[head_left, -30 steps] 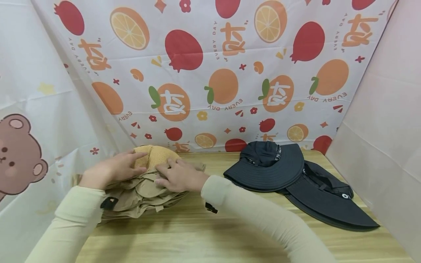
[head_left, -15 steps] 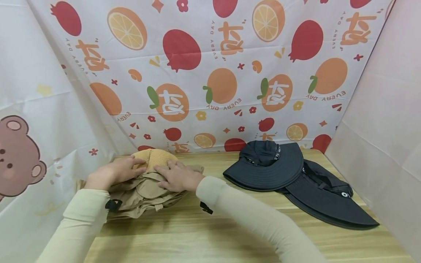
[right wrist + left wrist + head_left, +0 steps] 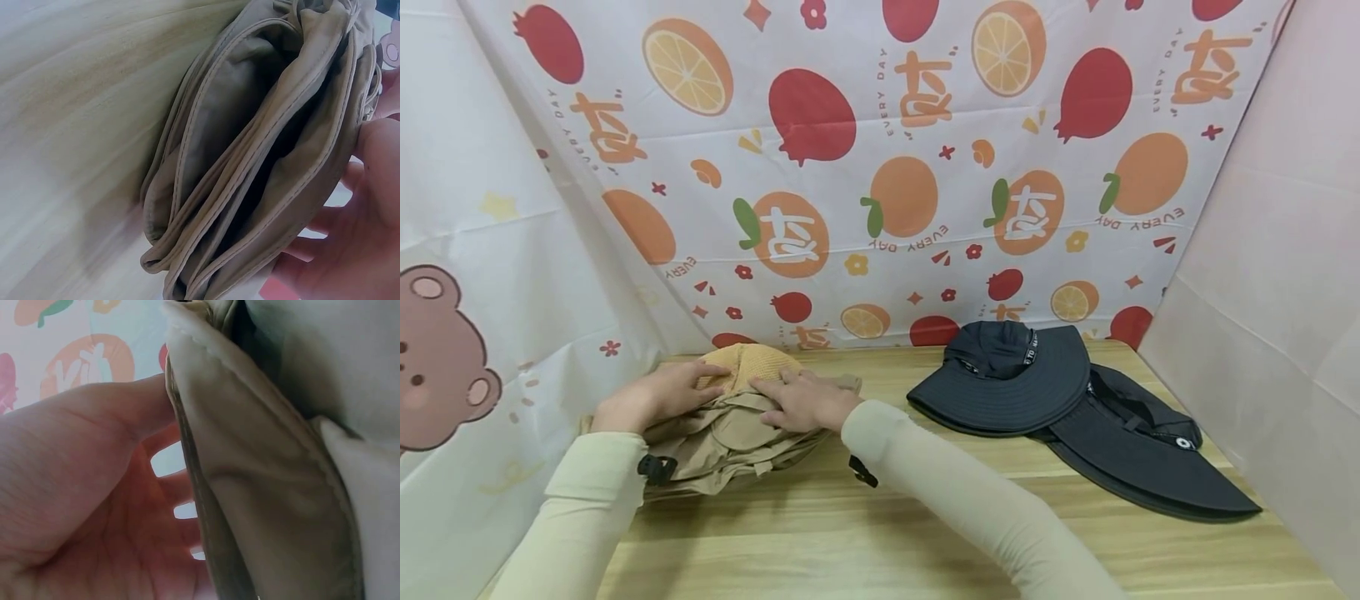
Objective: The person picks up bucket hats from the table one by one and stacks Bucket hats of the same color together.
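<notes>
A khaki fabric sun hat (image 3: 730, 437) with layered, folded brims sits at the left of the table, and a yellow knitted-looking crown (image 3: 745, 363) rises behind it. My left hand (image 3: 658, 398) rests on the left side of the pile, fingers on the yellow part. On its right side lies my right hand (image 3: 805, 402), fingers spread over the yellow and khaki cloth. The left wrist view shows my thumb and fingers against a khaki brim (image 3: 262, 481). Several stacked brim edges (image 3: 250, 162) appear in the right wrist view, fingers behind them.
Two black wide-brimmed hats overlap on the right: one (image 3: 1011, 383) at the back, another (image 3: 1150, 450) nearer the right wall. A wood-grain table (image 3: 880, 533) carries everything. A fruit-print cloth (image 3: 865, 108) hangs behind, with pale cloth walls at both sides.
Both hands have settled slightly on the pile, the right one shifting a little left. The yellow crown sits slightly lower than a second ago. The black hats keep their places.
</notes>
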A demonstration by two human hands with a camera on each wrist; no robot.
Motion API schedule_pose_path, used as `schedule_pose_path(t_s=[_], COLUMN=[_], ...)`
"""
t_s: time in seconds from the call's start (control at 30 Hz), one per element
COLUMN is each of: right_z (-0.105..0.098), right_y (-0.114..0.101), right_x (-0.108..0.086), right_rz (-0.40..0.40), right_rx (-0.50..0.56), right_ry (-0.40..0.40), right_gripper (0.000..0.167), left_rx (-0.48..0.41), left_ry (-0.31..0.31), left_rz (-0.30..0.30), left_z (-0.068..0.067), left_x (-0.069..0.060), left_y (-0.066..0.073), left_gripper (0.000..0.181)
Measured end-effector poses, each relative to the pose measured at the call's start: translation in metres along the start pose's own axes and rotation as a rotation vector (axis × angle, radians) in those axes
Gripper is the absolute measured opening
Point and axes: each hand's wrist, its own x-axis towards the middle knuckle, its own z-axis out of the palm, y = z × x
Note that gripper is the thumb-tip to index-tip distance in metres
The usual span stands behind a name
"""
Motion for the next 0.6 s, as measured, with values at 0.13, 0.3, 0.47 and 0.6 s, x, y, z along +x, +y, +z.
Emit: schedule_pose_path(t_s=[0.13,0.3,0.47,0.6], right_z=[0.002,0.002,-0.003,-0.009], right_y=[0.002,0.009,0.026,0.044], right_x=[0.0,-0.002,-0.014,-0.031], right_rz=[-0.016,-0.074,-0.188,-0.238], right_rx=[0.01,0.038,0.115,0.179], right_ry=[0.011,0.028,0.062,0.14], right_gripper=[0.065,0.065,0.065,0.065], left_rx=[0.007,0.038,0.048,0.01], left_ry=[-0.006,0.01,0.045,0.119], left_rz=[0.002,0.026,0.044,0.043], left_z=[-0.001,-0.002,-0.005,-0.014], left_x=[0.001,0.002,-0.002,-0.012], left_y=[0.0,0.002,0.006,0.015], left_gripper=[0.047,0.045,0.045,0.048])
